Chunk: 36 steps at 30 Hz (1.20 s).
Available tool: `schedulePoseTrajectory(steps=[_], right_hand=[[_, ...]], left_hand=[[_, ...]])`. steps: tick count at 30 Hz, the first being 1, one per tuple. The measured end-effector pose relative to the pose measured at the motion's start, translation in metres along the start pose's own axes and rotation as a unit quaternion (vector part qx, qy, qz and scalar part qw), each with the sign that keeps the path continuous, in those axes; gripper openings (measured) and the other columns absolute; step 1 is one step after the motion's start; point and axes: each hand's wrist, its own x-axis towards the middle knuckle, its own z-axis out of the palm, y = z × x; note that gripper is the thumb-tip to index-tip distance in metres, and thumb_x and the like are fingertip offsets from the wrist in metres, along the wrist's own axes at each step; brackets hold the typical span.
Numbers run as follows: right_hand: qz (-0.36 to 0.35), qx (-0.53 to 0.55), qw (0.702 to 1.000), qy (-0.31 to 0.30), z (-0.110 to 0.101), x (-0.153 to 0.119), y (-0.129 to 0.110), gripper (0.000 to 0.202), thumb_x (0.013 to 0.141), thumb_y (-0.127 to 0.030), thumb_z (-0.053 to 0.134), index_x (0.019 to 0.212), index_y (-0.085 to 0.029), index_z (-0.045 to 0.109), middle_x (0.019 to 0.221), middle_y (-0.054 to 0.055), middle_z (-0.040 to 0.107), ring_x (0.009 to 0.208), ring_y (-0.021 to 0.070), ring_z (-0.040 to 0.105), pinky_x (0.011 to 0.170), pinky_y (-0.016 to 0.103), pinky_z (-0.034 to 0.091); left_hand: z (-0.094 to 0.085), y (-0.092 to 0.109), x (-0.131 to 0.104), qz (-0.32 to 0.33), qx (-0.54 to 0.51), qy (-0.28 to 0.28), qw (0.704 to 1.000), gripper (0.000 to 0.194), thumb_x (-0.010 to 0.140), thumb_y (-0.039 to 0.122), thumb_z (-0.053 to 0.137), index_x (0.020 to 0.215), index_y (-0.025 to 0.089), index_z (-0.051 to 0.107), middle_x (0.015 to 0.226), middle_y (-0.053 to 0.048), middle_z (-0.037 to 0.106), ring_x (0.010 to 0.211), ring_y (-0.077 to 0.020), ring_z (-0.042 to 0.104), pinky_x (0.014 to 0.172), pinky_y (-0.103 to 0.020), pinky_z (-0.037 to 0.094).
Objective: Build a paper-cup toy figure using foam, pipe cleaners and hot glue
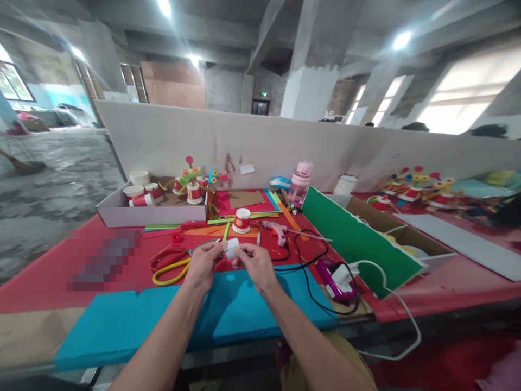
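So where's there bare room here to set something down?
Bare: the blue panel left of the left forearm, and the red tabletop right of the green-sided box, in front of the pale board. Crowded: beyond the left hand and right hand, around the paper cup, glue gun and colored strips; also beside the scissors.

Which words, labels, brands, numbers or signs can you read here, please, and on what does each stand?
None can be read.
Cup: mark on its red band, too blurred.
Green sign: too small.
Wall card: any writing too small.
Held white piece: no writing visible.
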Motion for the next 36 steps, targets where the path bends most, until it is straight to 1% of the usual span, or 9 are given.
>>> schedulePoseTrajectory(steps=[4,7,10,14,17,20,23,27,36], right_hand=[[-0.001,0.03,0.999,0.035,-0.001,0.001,0.0,0.03,0.069,-0.044,0.072,0.08,-0.016,0.071,0.055,0.0,0.064,0.053,0.0135,0.059,0.059,0.027,0.053],[0.002,0.06,0.996,0.068,-0.003,0.003,0.0,0.03,0.067,-0.045,0.073,0.077,-0.017,0.07,0.058,0.0,0.064,0.053,0.0134,0.059,0.057,0.027,0.053],[0.009,0.082,0.994,0.076,-0.003,0.004,0.0,0.031,0.064,-0.044,0.075,0.075,-0.016,0.07,0.057,-0.001,0.064,0.052,0.0127,0.059,0.056,0.026,0.052],[0.011,0.082,0.994,0.066,-0.001,0.003,0.001,0.031,0.065,-0.043,0.075,0.077,-0.015,0.071,0.055,-0.001,0.063,0.052,0.0118,0.058,0.058,0.026,0.052],[0.012,0.07,0.995,0.067,0.0,0.002,0.001,0.03,0.065,-0.04,0.076,0.08,-0.014,0.072,0.058,0.0,0.065,0.054,0.0114,0.059,0.058,0.025,0.052],[0.021,0.086,0.994,0.068,-0.002,0.002,0.0,0.031,0.062,-0.038,0.077,0.081,-0.015,0.071,0.06,-0.001,0.065,0.054,0.011,0.058,0.057,0.024,0.051],[0.02,0.097,0.993,0.059,-0.004,0.003,-0.002,0.028,0.061,-0.037,0.077,0.077,-0.015,0.07,0.058,-0.001,0.064,0.053,0.0104,0.057,0.058,0.024,0.05],[-0.004,0.071,0.996,0.06,-0.005,0.003,-0.004,0.023,0.063,-0.036,0.074,0.072,-0.016,0.069,0.058,-0.001,0.063,0.054,0.011,0.057,0.058,0.024,0.049],[-0.028,0.023,0.998,0.058,-0.007,0.004,0.001,0.021,0.064,-0.034,0.074,0.073,-0.016,0.071,0.06,0.0,0.065,0.054,0.0116,0.057,0.056,0.024,0.048]], left_hand=[[0.004,0.006,-0.005,-0.006,0.011,-0.044,0.999,0.036,0.063,0.045,0.08,0.057,0.014,0.063,0.056,0.001,0.054,0.054,-0.0086,0.046,0.053,-0.021,0.038],[0.008,0.006,-0.008,0.027,0.074,-0.071,0.994,0.03,0.064,0.043,0.08,0.067,0.015,0.069,0.066,-0.001,0.063,0.065,-0.0119,0.056,0.064,-0.023,0.044],[0.012,0.001,-0.009,0.078,0.14,-0.041,0.986,0.03,0.061,0.038,0.082,0.078,0.016,0.073,0.074,-0.002,0.068,0.07,-0.0141,0.059,0.067,-0.024,0.045],[0.011,-0.004,-0.008,0.104,0.154,-0.011,0.983,0.028,0.064,0.04,0.08,0.071,0.015,0.07,0.067,-0.001,0.066,0.065,-0.0127,0.055,0.062,-0.023,0.042],[0.008,-0.006,-0.006,0.107,0.142,-0.009,0.984,0.027,0.064,0.039,0.079,0.071,0.015,0.07,0.066,0.0,0.064,0.064,-0.0121,0.053,0.062,-0.022,0.041],[0.005,-0.008,-0.003,0.12,0.168,-0.007,0.978,0.024,0.065,0.037,0.079,0.07,0.015,0.07,0.066,0.0,0.063,0.064,-0.0115,0.052,0.06,-0.022,0.039],[0.005,-0.007,-0.003,0.128,0.193,-0.026,0.973,0.024,0.066,0.037,0.077,0.071,0.015,0.07,0.067,0.0,0.063,0.064,-0.0115,0.051,0.06,-0.022,0.039],[0.008,-0.006,-0.005,0.117,0.19,-0.044,0.974,0.024,0.066,0.036,0.077,0.073,0.015,0.069,0.067,0.0,0.063,0.063,-0.0118,0.051,0.059,-0.022,0.038],[0.014,-0.007,-0.007,0.137,0.164,-0.021,0.977,0.023,0.062,0.031,0.076,0.058,0.015,0.061,0.056,0.003,0.052,0.058,-0.01,0.044,0.056,-0.022,0.033]])
